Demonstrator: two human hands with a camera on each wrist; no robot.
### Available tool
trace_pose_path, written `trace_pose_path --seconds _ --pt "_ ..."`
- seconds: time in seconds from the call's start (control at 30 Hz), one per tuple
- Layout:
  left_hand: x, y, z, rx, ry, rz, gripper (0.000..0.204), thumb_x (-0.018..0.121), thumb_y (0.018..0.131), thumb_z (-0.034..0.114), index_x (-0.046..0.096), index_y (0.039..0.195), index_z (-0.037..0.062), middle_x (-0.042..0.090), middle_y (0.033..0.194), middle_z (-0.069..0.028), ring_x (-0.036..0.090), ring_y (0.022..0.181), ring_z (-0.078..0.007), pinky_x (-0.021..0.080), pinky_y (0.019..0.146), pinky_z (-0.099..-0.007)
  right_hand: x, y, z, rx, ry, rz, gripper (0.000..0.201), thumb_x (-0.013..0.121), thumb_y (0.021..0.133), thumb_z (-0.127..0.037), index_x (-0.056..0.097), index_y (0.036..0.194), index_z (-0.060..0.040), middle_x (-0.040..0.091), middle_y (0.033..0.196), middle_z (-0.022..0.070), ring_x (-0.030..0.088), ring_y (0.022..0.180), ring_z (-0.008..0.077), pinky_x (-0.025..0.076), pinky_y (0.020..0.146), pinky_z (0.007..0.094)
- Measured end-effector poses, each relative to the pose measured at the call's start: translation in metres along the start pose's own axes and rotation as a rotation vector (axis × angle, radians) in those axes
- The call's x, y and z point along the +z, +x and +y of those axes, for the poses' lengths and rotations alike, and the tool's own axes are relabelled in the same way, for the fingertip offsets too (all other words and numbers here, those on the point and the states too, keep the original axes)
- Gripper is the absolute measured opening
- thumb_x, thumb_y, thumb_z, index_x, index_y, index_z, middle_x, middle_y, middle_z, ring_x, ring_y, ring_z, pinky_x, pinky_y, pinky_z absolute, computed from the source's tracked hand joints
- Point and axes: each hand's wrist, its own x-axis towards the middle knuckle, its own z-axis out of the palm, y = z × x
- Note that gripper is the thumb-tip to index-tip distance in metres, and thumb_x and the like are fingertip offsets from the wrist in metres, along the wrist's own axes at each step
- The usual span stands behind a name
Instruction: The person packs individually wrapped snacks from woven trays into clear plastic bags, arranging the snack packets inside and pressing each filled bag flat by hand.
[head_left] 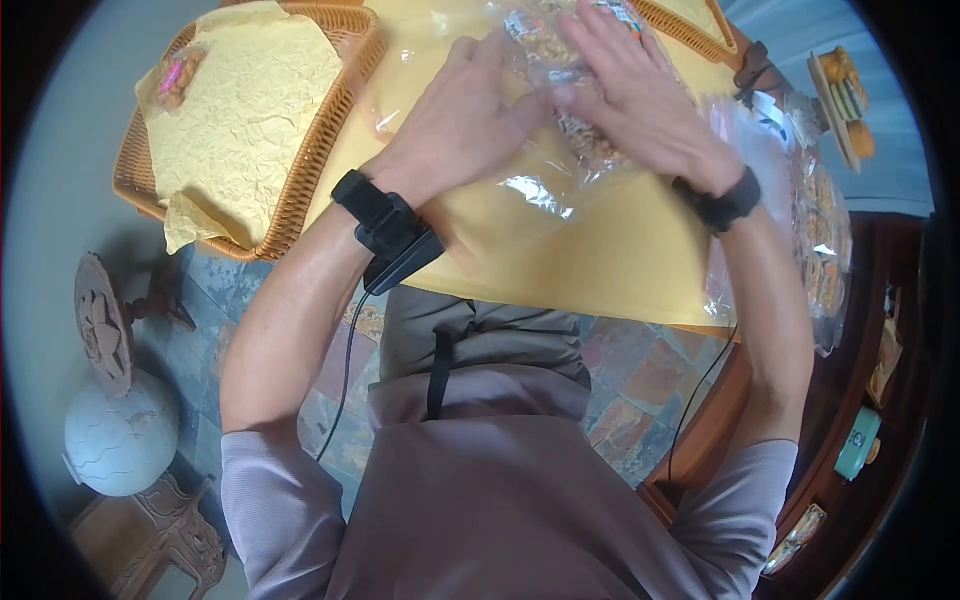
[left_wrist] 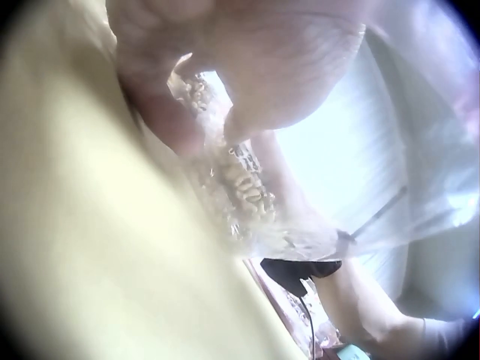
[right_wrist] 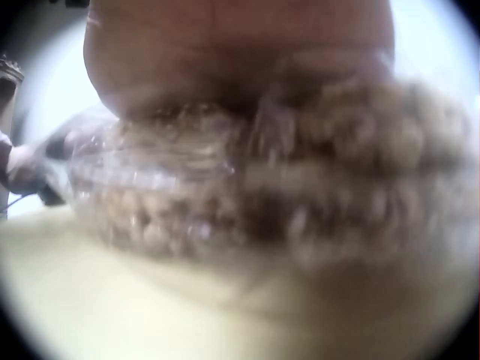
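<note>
A large clear plastic bag lies on the yellow tabletop, with smaller clear packs of clustered, nut-like snack pieces inside. My right hand rests on top of the packs, fingers stretched forward. From the right wrist, the palm presses close over the lumpy snack packs, which are stacked in layers and blurred. At the bag's left side, my left hand grips the film with bent fingers, its thumb toward the right hand. In the left wrist view, the snack pieces show just past its fingers.
A wicker basket lined with crumpled yellow paper stands at left, a small snack pack inside. Another basket is at the far right. More bagged packs lie beyond my right forearm. A wooden shelf unit stands lower right.
</note>
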Motion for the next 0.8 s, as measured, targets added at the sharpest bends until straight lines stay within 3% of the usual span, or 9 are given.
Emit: trace_pose_path --seconds 0.2,0.3,0.37,0.4,0.47,0.57,0.67,0.73,0.8 --pt "-0.001 0.004 0.007 -0.067 0.070 -0.063 0.073 0.066 0.099 0.038 0.039 0.150 -0.0057 0.056 0.120 -0.0236 0.064 0.088 -0.0301 0.054 0.081 -0.0390 0.012 -0.001 -0.002 -0.067 -0.136 -0.058 0.096 0.038 0.102 -0.067 0.017 0.161 0.0064 0.015 0.166 0.0349 0.008 0.158 0.0438 0.003 0.129 0.0494" --pt "-0.001 0.004 0.008 -0.099 0.092 -0.096 0.072 0.065 0.100 0.039 0.039 0.151 -0.0053 0.055 0.121 -0.0251 0.064 0.088 -0.0326 0.054 0.082 -0.0403 0.013 -0.002 -0.001 -0.052 -0.127 -0.089 0.098 0.035 0.102 -0.068 0.014 0.161 0.0068 0.007 0.168 0.0335 -0.003 0.158 0.0425 -0.005 0.128 0.0480" --pt "0.001 0.004 0.010 -0.090 0.105 -0.089 0.071 0.064 0.101 0.039 0.038 0.151 -0.0051 0.054 0.122 -0.0259 0.064 0.089 -0.0342 0.054 0.083 -0.0411 0.021 -0.006 0.007 -0.273 -0.650 0.220 0.077 0.048 0.106 -0.050 0.032 0.157 0.0056 0.045 0.151 0.0313 0.044 0.143 0.0394 0.034 0.121 0.0472" --pt "0.001 0.004 0.011 -0.069 0.122 -0.081 0.070 0.064 0.101 0.038 0.039 0.150 -0.0054 0.054 0.122 -0.0261 0.065 0.091 -0.0351 0.054 0.084 -0.0419 0.028 -0.006 0.008 -0.271 -0.651 0.224 0.077 0.048 0.106 -0.050 0.032 0.157 0.0056 0.045 0.151 0.0313 0.044 0.143 0.0394 0.034 0.121 0.0472" --pt "0.000 0.003 0.009 -0.051 0.136 -0.069 0.069 0.063 0.101 0.037 0.040 0.150 -0.0056 0.054 0.123 -0.0262 0.065 0.093 -0.0360 0.054 0.086 -0.0428 0.040 -0.006 0.006 -0.089 -0.180 0.130 0.104 0.038 0.098 -0.076 0.023 0.159 0.0068 0.024 0.167 0.0267 0.018 0.157 0.0368 0.010 0.128 0.0499" --pt "0.001 0.004 0.005 -0.022 0.088 -0.125 0.067 0.063 0.099 0.037 0.040 0.145 -0.0068 0.049 0.128 -0.0350 0.065 0.102 -0.0504 0.055 0.089 -0.0519 0.035 -0.005 0.008 -0.095 -0.165 0.082 0.103 0.042 0.098 -0.074 0.023 0.160 0.0058 0.024 0.166 0.0270 0.019 0.157 0.0378 0.011 0.128 0.0495" --pt "-0.004 0.004 0.002 -0.007 0.137 -0.034 0.068 0.063 0.100 0.036 0.042 0.146 -0.0081 0.058 0.119 -0.0307 0.070 0.096 -0.0400 0.058 0.079 -0.0458 0.030 -0.009 0.007 -0.086 -0.161 0.150 0.097 0.047 0.100 -0.067 0.023 0.161 0.0038 0.025 0.166 0.0275 0.020 0.157 0.0386 0.013 0.128 0.0489" --pt "-0.013 -0.007 -0.002 -0.274 -0.413 -0.067 0.064 0.066 0.099 0.034 0.048 0.143 -0.0087 0.067 0.098 -0.0203 0.072 0.086 -0.0236 0.058 0.065 -0.0365 0.019 -0.023 -0.005 -0.085 -0.041 0.231 0.093 0.049 0.101 -0.063 0.023 0.161 0.0038 0.025 0.166 0.0273 0.021 0.157 0.0381 0.015 0.128 0.0481" --pt "-0.024 -0.031 0.001 -0.342 -0.465 0.031 0.049 0.066 0.100 0.024 0.057 0.136 -0.0088 0.068 0.081 -0.0094 0.069 0.079 -0.0119 0.054 0.056 -0.0273 0.007 -0.040 -0.013 -0.068 0.085 0.311 0.090 0.051 0.102 -0.058 0.023 0.161 0.0038 0.025 0.166 0.0271 0.022 0.156 0.0375 0.016 0.128 0.0474"
